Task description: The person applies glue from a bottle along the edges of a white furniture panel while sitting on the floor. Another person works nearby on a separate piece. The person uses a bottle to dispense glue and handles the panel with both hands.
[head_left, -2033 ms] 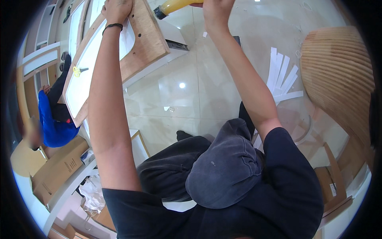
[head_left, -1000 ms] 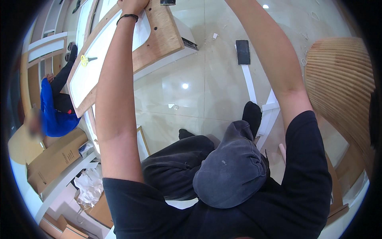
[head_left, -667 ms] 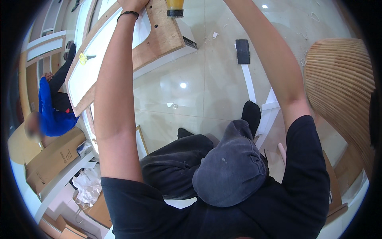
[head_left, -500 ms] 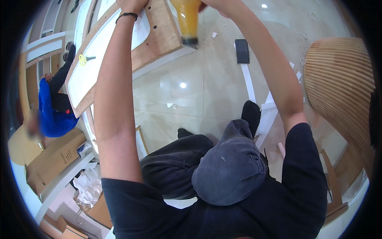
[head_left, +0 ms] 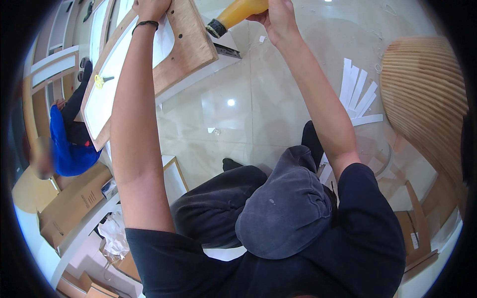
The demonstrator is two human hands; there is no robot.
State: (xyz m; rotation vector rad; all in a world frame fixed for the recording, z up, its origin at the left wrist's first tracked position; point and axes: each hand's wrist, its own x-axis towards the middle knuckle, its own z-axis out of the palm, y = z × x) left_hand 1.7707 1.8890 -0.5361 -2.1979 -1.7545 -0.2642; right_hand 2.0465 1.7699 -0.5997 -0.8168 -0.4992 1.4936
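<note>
Head view, read left to right. Far left: a second person in a blue top [head_left: 62, 144] crouches by cardboard boxes [head_left: 74, 201], well apart from the work. Yellow-handled scissors [head_left: 102, 79] lie on a white sheet on the long wooden panel [head_left: 191, 39].

Left hand [head_left: 151, 7], black band at the wrist, rests at the panel's top edge; fingers are cut off by the frame, so I cannot tell whether they grip or only press. Right hand [head_left: 278, 15] is closed around an orange-yellow bottle [head_left: 238, 12], tilted with its dark nozzle pointing down-left, just beside the panel's right edge, nozzle not seen touching it.

Risks (judgement): with the nozzle tilted past the panel edge, any squeeze could drip contents onto the floor rather than the wood. If the left hand only presses, the panel could shift on whatever carries it.

Surface and room: glossy pale tiled floor [head_left: 238, 119] with ceiling-light reflections; loose white strips [head_left: 355, 94] fanned out right of the arm; a ribbed curved wooden form [head_left: 427, 99] at far right; more flat card pieces below it.
</note>
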